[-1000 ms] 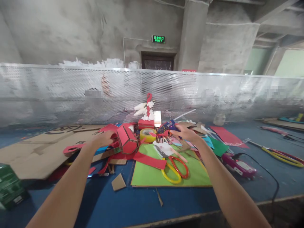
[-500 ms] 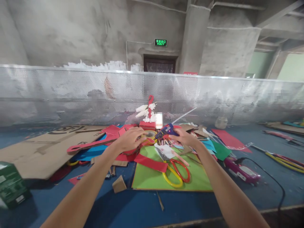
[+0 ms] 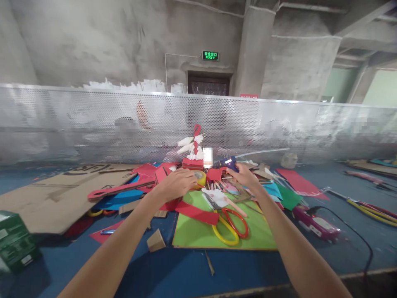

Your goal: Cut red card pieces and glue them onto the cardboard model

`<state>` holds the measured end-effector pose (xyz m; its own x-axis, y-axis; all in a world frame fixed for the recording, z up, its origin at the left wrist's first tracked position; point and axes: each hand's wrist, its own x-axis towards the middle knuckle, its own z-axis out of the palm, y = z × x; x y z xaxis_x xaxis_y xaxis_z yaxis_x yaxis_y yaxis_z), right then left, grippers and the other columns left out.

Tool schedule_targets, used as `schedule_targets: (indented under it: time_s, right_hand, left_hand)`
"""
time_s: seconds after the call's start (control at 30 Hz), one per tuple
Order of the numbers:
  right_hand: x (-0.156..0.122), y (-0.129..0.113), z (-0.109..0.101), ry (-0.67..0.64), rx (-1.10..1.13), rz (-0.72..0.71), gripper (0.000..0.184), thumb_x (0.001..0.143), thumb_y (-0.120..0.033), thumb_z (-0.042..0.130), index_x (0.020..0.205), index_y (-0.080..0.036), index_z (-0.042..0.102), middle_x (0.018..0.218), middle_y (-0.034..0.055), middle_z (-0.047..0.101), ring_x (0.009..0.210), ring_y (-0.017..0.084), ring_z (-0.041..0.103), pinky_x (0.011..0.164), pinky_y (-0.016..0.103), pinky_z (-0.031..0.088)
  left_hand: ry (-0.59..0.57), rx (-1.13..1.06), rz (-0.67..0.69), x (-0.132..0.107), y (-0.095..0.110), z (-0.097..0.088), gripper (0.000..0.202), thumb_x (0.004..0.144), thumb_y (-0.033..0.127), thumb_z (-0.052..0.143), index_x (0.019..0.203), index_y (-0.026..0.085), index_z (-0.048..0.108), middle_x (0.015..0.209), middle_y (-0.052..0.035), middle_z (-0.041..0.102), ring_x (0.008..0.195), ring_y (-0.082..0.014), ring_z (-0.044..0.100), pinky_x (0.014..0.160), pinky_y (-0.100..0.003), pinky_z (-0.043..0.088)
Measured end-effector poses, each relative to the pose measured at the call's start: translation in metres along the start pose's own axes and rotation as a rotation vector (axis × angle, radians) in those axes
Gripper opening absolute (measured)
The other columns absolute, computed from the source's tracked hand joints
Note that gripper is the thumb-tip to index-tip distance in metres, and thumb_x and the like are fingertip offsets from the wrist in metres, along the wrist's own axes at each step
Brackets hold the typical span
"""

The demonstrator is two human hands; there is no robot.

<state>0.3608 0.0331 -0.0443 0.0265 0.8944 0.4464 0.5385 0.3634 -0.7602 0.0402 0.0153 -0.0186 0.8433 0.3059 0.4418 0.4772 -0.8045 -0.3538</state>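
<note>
The fingers of my left hand (image 3: 180,183) are curled down over the near side of a yellow roll of tape (image 3: 201,179); what lies under the palm is hidden. In my right hand (image 3: 246,176) is a blue glue gun (image 3: 230,164), its nozzle pointing left and a long clear glue stick (image 3: 263,152) sticking out behind. Just beyond the tape stands a red box (image 3: 192,164) with white flowers (image 3: 187,145) and a looped red strip on top. Scissors with one yellow and one red handle (image 3: 229,229) lie nearer me on a green sheet (image 3: 194,238).
A flat cardboard sheet (image 3: 56,203) and a green box (image 3: 18,242) lie to the left. On the right are a magenta device (image 3: 316,223) with a black cord, a red sheet (image 3: 299,182) and yellow-handled pliers-like tool (image 3: 366,207). A perforated metal panel (image 3: 99,128) runs behind.
The glue gun has moved right, away from the tape, and its stick now lies flatter. My left hand and the tape have shifted slightly right, the roll tilting.
</note>
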Motion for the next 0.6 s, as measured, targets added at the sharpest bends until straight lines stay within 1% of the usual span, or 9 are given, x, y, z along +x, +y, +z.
schedule_targets:
  time_s: [0.07,0.17,0.23,0.33,0.43,0.5,0.6]
  right_hand:
    - [-0.003,-0.002,-0.001,-0.005,0.057,0.026,0.029,0.083,-0.047,0.064,0.079,-0.021,0.055,0.056,-0.0033,0.055,0.052,0.015,0.052,0.053,0.027,0.041]
    - [-0.009,-0.011,0.000,-0.051,0.183,0.044,0.032,0.083,-0.047,0.065,0.072,-0.022,0.048,0.058,-0.0027,0.056,0.053,0.013,0.054,0.055,0.027,0.045]
    - [-0.013,-0.019,0.004,-0.122,0.357,0.095,0.034,0.076,-0.045,0.073,0.073,-0.021,0.049,0.060,-0.0027,0.058,0.053,0.012,0.054,0.054,0.026,0.047]
    - [-0.018,-0.028,0.012,-0.223,0.634,0.226,0.035,0.066,-0.034,0.085,0.079,-0.020,0.055,0.066,-0.0009,0.063,0.058,0.012,0.059,0.055,0.024,0.051]
    - [-0.022,-0.032,0.021,-0.340,0.768,0.291,0.033,0.066,-0.026,0.086,0.083,-0.020,0.059,0.075,0.0029,0.070,0.071,0.016,0.068,0.061,0.024,0.057]
    - [-0.025,-0.033,0.026,-0.427,0.814,0.291,0.029,0.069,-0.024,0.085,0.085,-0.019,0.061,0.080,0.0047,0.072,0.078,0.019,0.072,0.066,0.026,0.060]
    - [-0.027,-0.035,0.033,-0.490,0.821,0.274,0.026,0.072,-0.024,0.084,0.088,-0.019,0.064,0.082,0.0052,0.073,0.082,0.020,0.073,0.071,0.027,0.062]
  left_hand:
    - [0.024,0.127,-0.021,0.000,0.001,0.003,0.020,0.100,0.015,0.050,0.101,0.018,0.070,0.104,-0.0069,0.071,0.099,-0.0211,0.064,0.091,-0.036,0.045]
    - [0.100,0.254,-0.004,0.000,0.004,0.005,0.017,0.100,0.015,0.051,0.100,0.017,0.068,0.098,-0.0062,0.070,0.093,-0.0208,0.064,0.086,-0.035,0.046]
    - [0.192,0.318,0.058,0.000,0.007,0.004,0.017,0.101,0.013,0.050,0.104,0.018,0.066,0.098,-0.0052,0.071,0.090,-0.0197,0.063,0.084,-0.035,0.045]
    - [0.300,0.368,0.145,0.002,0.012,-0.001,0.019,0.102,0.010,0.048,0.110,0.019,0.063,0.099,-0.0033,0.072,0.088,-0.0178,0.063,0.082,-0.034,0.045]
    - [0.321,0.362,0.190,0.003,0.013,-0.004,0.022,0.102,0.009,0.046,0.112,0.021,0.061,0.096,-0.0016,0.073,0.085,-0.0172,0.063,0.080,-0.034,0.045]
    - [0.312,0.338,0.196,0.003,0.012,-0.004,0.024,0.102,0.009,0.044,0.114,0.022,0.061,0.095,-0.0014,0.073,0.085,-0.0177,0.064,0.079,-0.035,0.046]
    - [0.301,0.297,0.205,0.002,0.010,-0.002,0.026,0.102,0.010,0.044,0.116,0.023,0.061,0.096,-0.0017,0.074,0.086,-0.0183,0.064,0.078,-0.036,0.047]
